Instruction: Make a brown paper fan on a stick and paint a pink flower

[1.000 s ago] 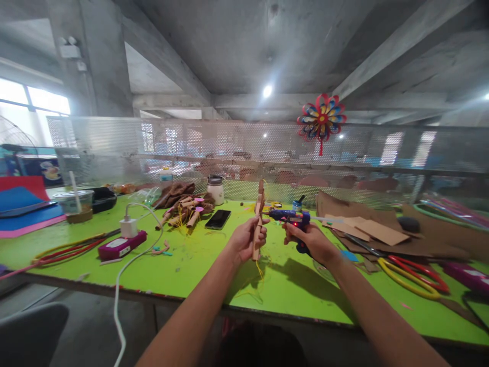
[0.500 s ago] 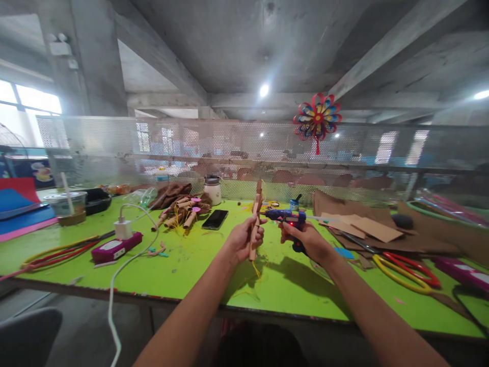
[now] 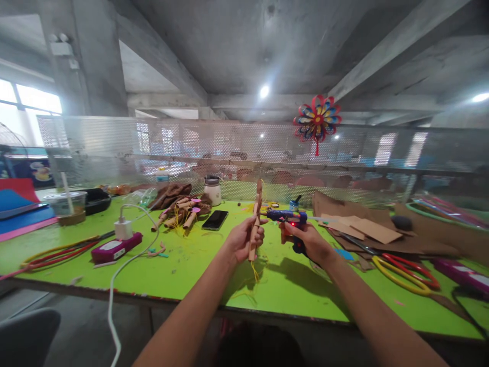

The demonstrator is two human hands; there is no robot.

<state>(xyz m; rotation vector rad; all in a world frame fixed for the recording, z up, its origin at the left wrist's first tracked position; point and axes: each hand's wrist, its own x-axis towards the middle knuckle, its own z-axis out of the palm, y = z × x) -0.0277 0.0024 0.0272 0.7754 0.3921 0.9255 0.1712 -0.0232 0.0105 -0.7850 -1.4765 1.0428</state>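
Observation:
My left hand is closed around a rolled brown cardboard piece, held upright over the green table. Yellow string dangles from its lower end. In my right hand is a dark blue glue gun with a small red light lit. Its nozzle points left at the cardboard; whether the tip touches it I cannot tell. A clear glue stick sticks out of the gun's back.
At the left, cardboard rolls with yellow string lie by a phone. A purple power strip with a white cable stands nearer. Scissors and cardboard sheets lie at the right. A perforated screen borders the back.
Both hands stay almost where they were, with the nozzle still at the cardboard. The yellow string below the roll has swung slightly left.

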